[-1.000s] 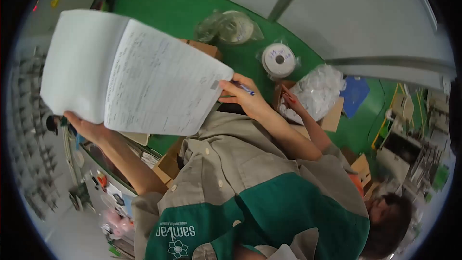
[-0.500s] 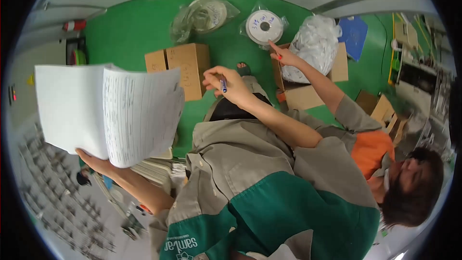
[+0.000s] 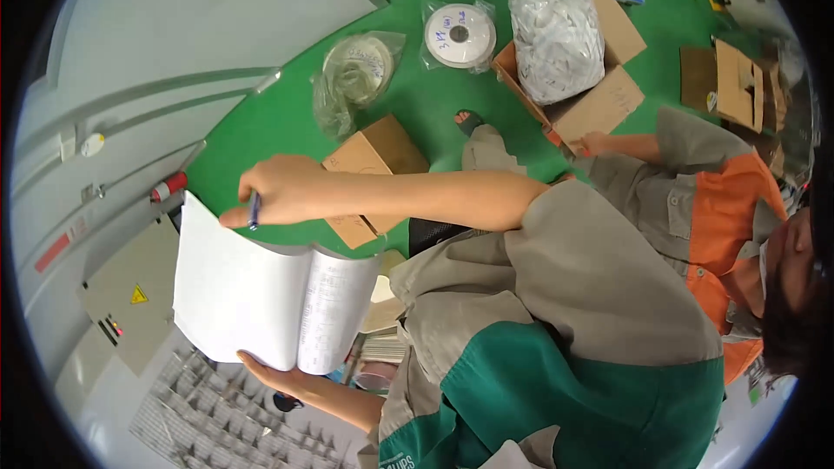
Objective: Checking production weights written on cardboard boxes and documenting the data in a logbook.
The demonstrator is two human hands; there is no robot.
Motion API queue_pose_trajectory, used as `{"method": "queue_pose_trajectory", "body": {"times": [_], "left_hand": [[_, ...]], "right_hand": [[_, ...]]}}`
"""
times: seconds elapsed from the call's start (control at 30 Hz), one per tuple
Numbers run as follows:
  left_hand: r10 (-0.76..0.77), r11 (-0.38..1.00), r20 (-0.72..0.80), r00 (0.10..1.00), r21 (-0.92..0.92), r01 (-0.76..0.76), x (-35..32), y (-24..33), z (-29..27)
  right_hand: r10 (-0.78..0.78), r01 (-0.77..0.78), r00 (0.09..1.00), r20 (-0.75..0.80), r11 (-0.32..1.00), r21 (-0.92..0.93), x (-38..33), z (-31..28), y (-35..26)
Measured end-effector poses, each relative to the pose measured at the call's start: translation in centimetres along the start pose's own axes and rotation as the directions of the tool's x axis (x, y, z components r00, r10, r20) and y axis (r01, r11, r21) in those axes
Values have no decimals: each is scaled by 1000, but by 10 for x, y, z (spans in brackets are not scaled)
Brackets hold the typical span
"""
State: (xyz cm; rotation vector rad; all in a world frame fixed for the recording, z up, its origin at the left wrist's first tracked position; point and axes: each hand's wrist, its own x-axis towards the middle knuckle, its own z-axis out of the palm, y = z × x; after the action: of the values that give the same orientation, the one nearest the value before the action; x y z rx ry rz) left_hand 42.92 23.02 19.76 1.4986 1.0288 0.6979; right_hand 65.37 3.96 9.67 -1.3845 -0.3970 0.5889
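An open paper booklet [image 3: 239, 295] is held out at the left, its left page blank white and its right page printed with rows. My left hand [image 3: 271, 373] grips it at the near edge, thumb on the page and the other fingers hidden beneath. Across the front of me stretches my right arm. My right hand [image 3: 285, 189] is at the booklet's far edge with a dark blue pen [image 3: 254, 210] in its fingers. Its thumb reaches down to the blank page's edge; I cannot tell whether it touches the paper.
On the green floor [image 3: 278, 117] lie a closed carton [image 3: 382, 152], two bagged spools, the white one [image 3: 460, 35] and a yellowish one [image 3: 358, 69], and an open carton [image 3: 604, 108] with a bulging white plastic bag [image 3: 556, 35]. A co-worker [image 3: 704, 208] is at the right, one hand near that carton.
My right hand has moved left with the pen to the booklet's far edge. The co-worker's pointing hand has dropped from the white spool to the open carton. My view has turned.
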Motion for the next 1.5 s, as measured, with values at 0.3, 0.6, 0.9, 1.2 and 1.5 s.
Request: {"method": "queue_pose_trajectory", "body": {"times": [0.3, 0.6, 0.9, 1.2, 1.5], "left_hand": [[91, 965, 157, 983, 230, -126, 17, 0, 7], [90, 955, 97, 991, 276, -114, 8, 3, 38], [93, 967, 118, 989, 225, -118, 12, -1, 30], [47, 978, 148, 988, 196, -76, 18, -10, 12], [22, 998, 103, 994, 56, -28, 5, -11, 11]], "right_hand": [[-89, 101, 984, -152, 992, 75, 22, 2, 35], [-179, 208, 959, -219, 971, 115, 13, -28, 10], [-276, 294, 908, -314, 956, 9, 5, -22, 4], [-240, 267, 924, -299, 962, 52, 2, -21, 2], [-307, 338, 914, -266, 938, 78, -16, -20, -10]]}}
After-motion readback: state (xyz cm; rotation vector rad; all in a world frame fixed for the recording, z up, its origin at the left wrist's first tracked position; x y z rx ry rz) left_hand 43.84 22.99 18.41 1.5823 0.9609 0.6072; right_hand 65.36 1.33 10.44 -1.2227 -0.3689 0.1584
